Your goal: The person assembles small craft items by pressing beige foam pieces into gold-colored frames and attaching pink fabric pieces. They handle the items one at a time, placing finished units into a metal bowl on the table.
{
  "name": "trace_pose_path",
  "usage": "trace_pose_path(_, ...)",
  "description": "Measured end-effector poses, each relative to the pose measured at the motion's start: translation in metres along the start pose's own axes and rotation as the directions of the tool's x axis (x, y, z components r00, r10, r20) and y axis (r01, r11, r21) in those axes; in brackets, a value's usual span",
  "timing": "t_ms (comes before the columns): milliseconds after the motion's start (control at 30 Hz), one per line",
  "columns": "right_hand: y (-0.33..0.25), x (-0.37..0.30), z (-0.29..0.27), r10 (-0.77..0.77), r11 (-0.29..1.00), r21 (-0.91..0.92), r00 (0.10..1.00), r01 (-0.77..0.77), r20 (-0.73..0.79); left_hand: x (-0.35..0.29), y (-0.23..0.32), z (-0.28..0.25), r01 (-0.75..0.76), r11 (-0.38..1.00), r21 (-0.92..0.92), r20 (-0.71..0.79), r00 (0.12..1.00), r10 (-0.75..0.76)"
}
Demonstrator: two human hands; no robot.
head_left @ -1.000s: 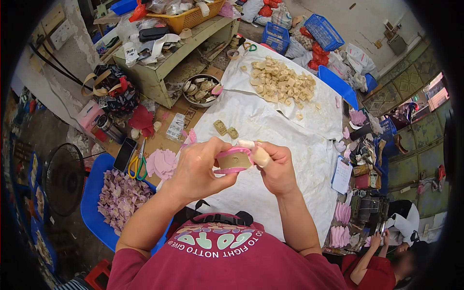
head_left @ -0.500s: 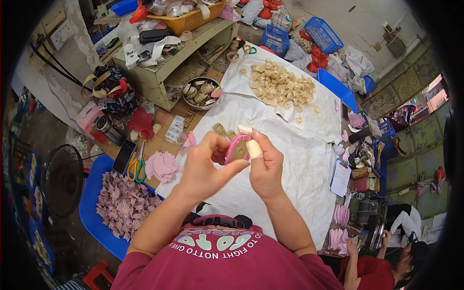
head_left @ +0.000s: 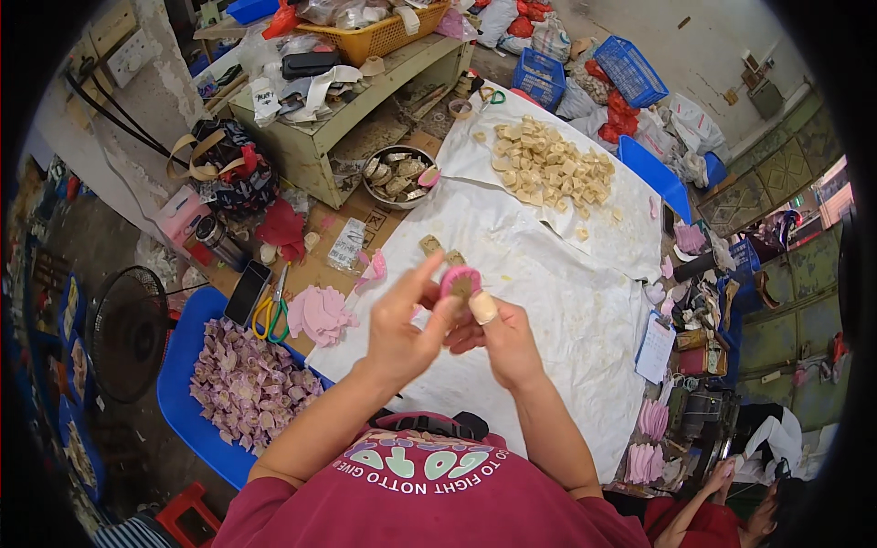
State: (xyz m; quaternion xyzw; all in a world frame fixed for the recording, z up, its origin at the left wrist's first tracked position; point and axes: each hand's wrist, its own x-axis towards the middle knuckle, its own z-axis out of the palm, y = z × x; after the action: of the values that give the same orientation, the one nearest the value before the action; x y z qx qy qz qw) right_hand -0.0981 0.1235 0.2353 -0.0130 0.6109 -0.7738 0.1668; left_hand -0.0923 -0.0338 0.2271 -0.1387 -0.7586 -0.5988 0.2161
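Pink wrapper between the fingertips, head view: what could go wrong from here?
1. The pink wrapper with its tan piece is pinched only at the fingertips of the left hand and right hand, above the white sheet; it may slip.
2. The two tan pieces lie just beyond and could get knocked.

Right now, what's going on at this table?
A person seated at a white sheet is wrapping a small piece in a pink wrapper, pinched between the left hand and the right hand above the sheet. A pile of unwrapped beige pieces lies farther out on it. A blue tray of wrapped pieces sits to the person's left, with a stack of pink wrappers and scissors beside it.
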Motion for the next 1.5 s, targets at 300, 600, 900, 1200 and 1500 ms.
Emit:
trace_pose_path(300,0.060,0.010,0.007,-0.036,0.999,0.033,0.999,0.037,-0.034,-0.005,-0.037,0.022,0.429,0.734,-0.526,0.207,0.902,-0.379)
trace_pose_path(600,0.160,0.066,-0.057,0.462,0.883,0.110,0.886,-0.455,-0.044,0.050,-0.208,0.029,0.674,0.693,-0.256,-0.075,0.701,-0.710)
trace_pose_path(900,0.251,0.115,-0.078,-0.033,0.777,-0.628,0.991,-0.055,-0.128,0.158,-0.322,0.043,0.249,0.770,0.588,-0.195,0.967,-0.164)
trace_pose_path(1200,0.246,0.199,-0.033,-0.197,0.655,-0.731,0.977,0.191,0.078,0.041,-0.279,0.003,0.446,0.861,0.244,-0.408,0.853,-0.326)
trace_pose_path(1500,0.266,0.240,-0.008,-0.235,0.523,-0.778,0.937,0.347,0.259,-0.039,-0.330,-0.021,0.490,0.621,0.612,-0.135,0.838,-0.529)
